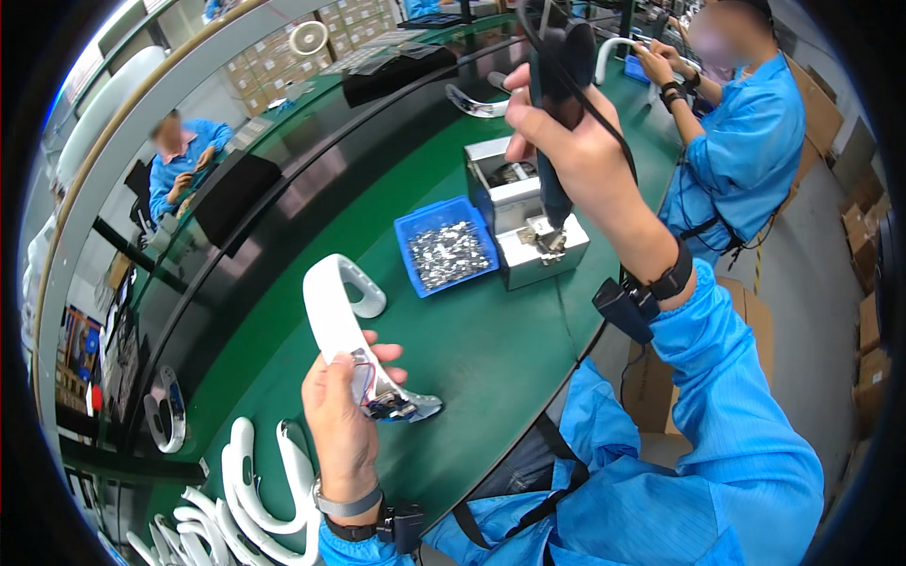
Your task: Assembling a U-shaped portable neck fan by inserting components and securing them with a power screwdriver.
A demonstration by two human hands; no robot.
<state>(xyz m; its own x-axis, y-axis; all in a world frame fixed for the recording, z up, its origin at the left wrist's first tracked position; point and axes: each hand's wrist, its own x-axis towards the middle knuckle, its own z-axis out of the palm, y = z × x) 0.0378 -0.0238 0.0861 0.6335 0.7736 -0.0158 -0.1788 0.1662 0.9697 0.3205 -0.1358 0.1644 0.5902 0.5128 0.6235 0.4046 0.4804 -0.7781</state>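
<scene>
My left hand (337, 429) is closed around a white curved plastic housing (327, 300), whose hooked end points away from me. Its lower end lies uncovered, with thin wires and a small circuit board (387, 406) showing. In my right hand (590, 141), raised over the table, is a black electric screwdriver (563, 71) held upright. The driver's tip points down at a silver metal box (538, 269), which looks like a screw feeder; whether they touch I cannot tell. Beside that box, a blue tray (411, 269) holds many small metal parts (448, 253).
Several white curved housings (247, 481) lie at the near left of the green table (481, 349). Another stands farther left (170, 415). A co-worker (741, 151) works at the right; a second person (189, 156) sits across, near a black box (226, 203). Cardboard boxes (868, 368) line the right aisle.
</scene>
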